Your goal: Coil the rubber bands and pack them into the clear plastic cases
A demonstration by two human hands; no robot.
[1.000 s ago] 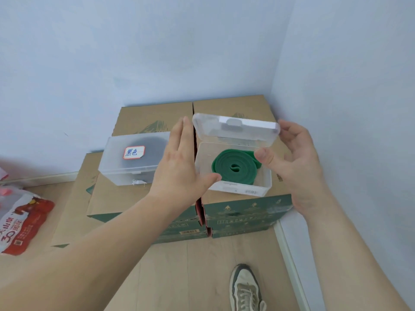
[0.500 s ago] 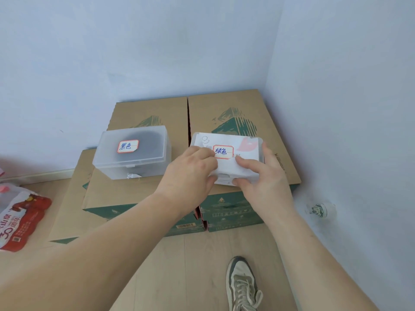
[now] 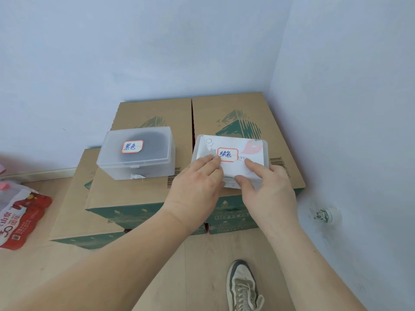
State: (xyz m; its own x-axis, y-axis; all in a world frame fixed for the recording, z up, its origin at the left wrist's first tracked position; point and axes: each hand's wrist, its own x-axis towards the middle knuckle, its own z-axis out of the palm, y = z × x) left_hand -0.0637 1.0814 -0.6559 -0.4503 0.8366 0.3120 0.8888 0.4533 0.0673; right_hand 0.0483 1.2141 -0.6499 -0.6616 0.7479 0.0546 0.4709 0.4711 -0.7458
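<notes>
Two clear plastic cases stand on cardboard boxes. The right case (image 3: 233, 144) has its lid down, with a red-bordered label and a white card under the lid; the green band inside is hidden. My left hand (image 3: 197, 182) lies on the lid's front left, fingers flat. My right hand (image 3: 265, 185) grips the front right corner, thumb on the front edge. The left case (image 3: 137, 151) is closed, labelled, with a dark coil showing through its lid.
Stacked cardboard boxes (image 3: 155, 194) fill the room corner against the walls. A red and white plastic pack (image 3: 20, 218) lies on the wooden floor at left. My shoe (image 3: 242, 286) is on the floor below. A small round fitting (image 3: 325, 215) sticks out of the right wall.
One second ago the right case stood open with the green coil visible. Its lid has come down, and both hands now rest on the closed case.
</notes>
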